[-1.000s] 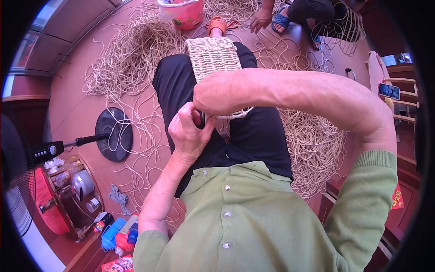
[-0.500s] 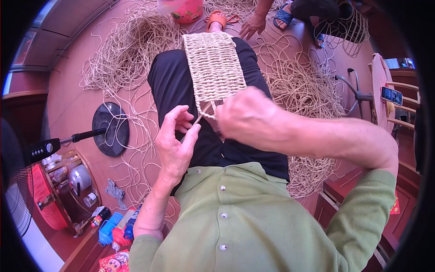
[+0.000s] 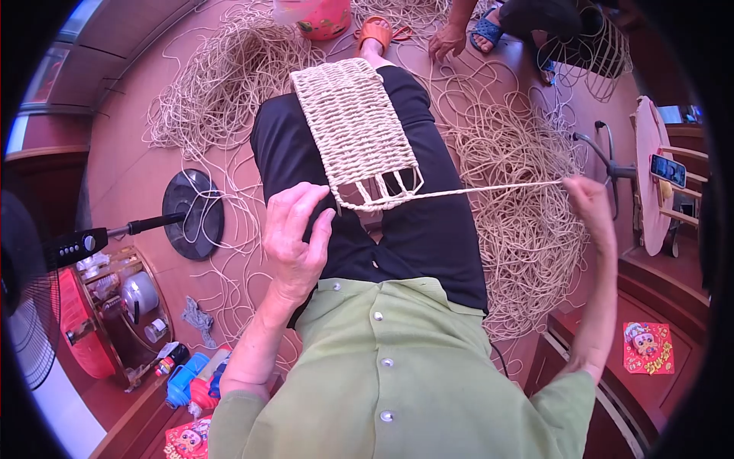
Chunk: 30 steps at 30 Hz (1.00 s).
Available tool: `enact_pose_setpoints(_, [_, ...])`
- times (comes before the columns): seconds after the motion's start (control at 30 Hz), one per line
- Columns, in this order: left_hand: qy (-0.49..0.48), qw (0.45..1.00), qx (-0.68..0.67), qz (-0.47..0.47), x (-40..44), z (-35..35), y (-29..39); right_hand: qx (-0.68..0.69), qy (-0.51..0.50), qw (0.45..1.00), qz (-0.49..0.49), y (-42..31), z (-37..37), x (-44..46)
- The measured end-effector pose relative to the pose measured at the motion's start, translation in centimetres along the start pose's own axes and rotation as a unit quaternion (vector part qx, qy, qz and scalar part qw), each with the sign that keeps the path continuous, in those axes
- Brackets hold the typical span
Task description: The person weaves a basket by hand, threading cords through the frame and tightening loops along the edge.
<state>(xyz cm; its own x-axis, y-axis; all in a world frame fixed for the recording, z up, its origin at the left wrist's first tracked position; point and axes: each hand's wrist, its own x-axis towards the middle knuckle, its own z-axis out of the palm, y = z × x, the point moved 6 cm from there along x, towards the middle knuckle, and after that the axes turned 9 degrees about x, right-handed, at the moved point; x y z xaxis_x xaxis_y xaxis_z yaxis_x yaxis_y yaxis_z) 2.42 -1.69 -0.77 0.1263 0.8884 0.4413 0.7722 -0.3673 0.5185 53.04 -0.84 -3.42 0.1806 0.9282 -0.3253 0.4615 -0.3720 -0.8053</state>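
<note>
A pale woven panel [image 3: 355,122] of twisted cord lies across my lap, tightly woven except at the near end, where several bare ribs show. From its near rim a cord [image 3: 489,188] stretches out taut to the right. My right hand [image 3: 590,206] is closed around the far end of that cord. Beside the panel's near left corner is my left hand [image 3: 294,237], its thumb and fingers curved and apart. Its fingertips come close to the rim; whether they touch it I cannot tell.
Loose cord piles lie on the floor at the left [image 3: 229,84] and right [image 3: 512,229]. A fan [image 3: 84,243] and its round black base [image 3: 193,216] stand left. Another person's hand [image 3: 448,41] reaches down ahead, near a red bucket [image 3: 325,19]. A phone [image 3: 667,170] sits at right.
My right hand has moved from the panel's near end far out to the right, drawing the cord straight. The panel's far end has shifted slightly left. My left hand has stayed near the corner.
</note>
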Motion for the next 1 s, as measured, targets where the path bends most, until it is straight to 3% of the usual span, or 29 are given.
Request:
enact_pose_setpoints(0.13, [-0.018,0.994,0.035,0.106,1.1,1.1,2.3,-0.044,-0.003,0.999,-0.028,0.4,2.9,3.4])
enact_pose_setpoints(0.23, [-0.008,0.989,0.053,0.138,0.2,2.5,2.1,-0.091,0.078,0.977,-0.174,-6.0,3.0,8.0])
enact_pose_setpoints(0.27, [-0.005,0.989,0.064,0.131,0.0,2.7,2.2,-0.1,0.084,0.977,-0.17,-9.8,3.5,9.4])
enact_pose_setpoints(0.3, [-0.003,0.989,0.075,0.126,-0.2,2.7,2.3,-0.053,0.138,0.944,-0.296,-16.4,5.3,8.7])
enact_pose_setpoints(0.33, [-0.01,0.988,0.087,0.129,-0.1,2.8,2.6,-0.098,0.171,0.859,-0.473,-19.2,6.2,10.9])
enact_pose_setpoints(0.37, [-0.018,0.986,0.098,0.131,0.0,2.7,2.9,-0.048,0.165,0.918,-0.358,-21.4,7.8,12.7])
enact_pose_setpoints(0.43, [-0.062,0.983,0.124,0.122,0.2,2.6,3.5,-0.17,0.126,0.847,-0.488,-30.1,14.3,12.2])
enact_pose_setpoints(0.47, [-0.08,0.98,0.139,0.115,0.2,2.5,3.8,-0.218,0.094,0.857,-0.457,-32.1,17.0,11.7])
enact_pose_setpoints(0.53, [-0.111,0.974,0.167,0.103,0.5,2.2,4.2,-0.228,0.058,0.856,-0.46,-32.5,19.0,8.1])
enact_pose_setpoints(0.6, [-0.156,0.968,0.176,0.09,1.0,2.6,3.9,-0.152,0.039,0.833,-0.531,-28.5,20.8,2.2])
enact_pose_setpoints(0.63, [-0.181,0.964,0.179,0.081,1.0,2.7,3.7,-0.17,-0.044,0.848,-0.499,-25.0,21.6,-0.6])
enact_pose_setpoints(0.67, [-0.186,0.965,0.167,0.083,1.2,2.6,3.6,-0.135,-0.165,0.897,-0.387,-21.2,22.6,-2.6])
enact_pose_setpoints(0.7, [-0.19,0.966,0.155,0.087,1.6,2.6,3.6,-0.048,-0.265,0.91,-0.315,-18.3,23.1,-4.9])
enact_pose_setpoints(0.73, [-0.195,0.966,0.142,0.094,2.0,2.6,3.8,0.01,-0.388,0.909,-0.152,-14.7,24.2,-6.6])
enact_pose_setpoints(0.77, [-0.197,0.969,0.118,0.09,2.3,2.5,3.9,0.098,-0.42,0.902,-0.023,-12.4,25.1,-8.3])
enact_pose_setpoints(0.87, [-0.195,0.971,0.096,0.099,2.5,2.5,4.4,0.449,-0.318,0.814,0.187,-8.4,29.2,-9.6])
enact_pose_setpoints(1.0, [-0.173,0.977,0.093,0.085,2.3,2.6,4.6,0.638,-0.283,0.691,0.189,-9.0,32.7,-7.3])
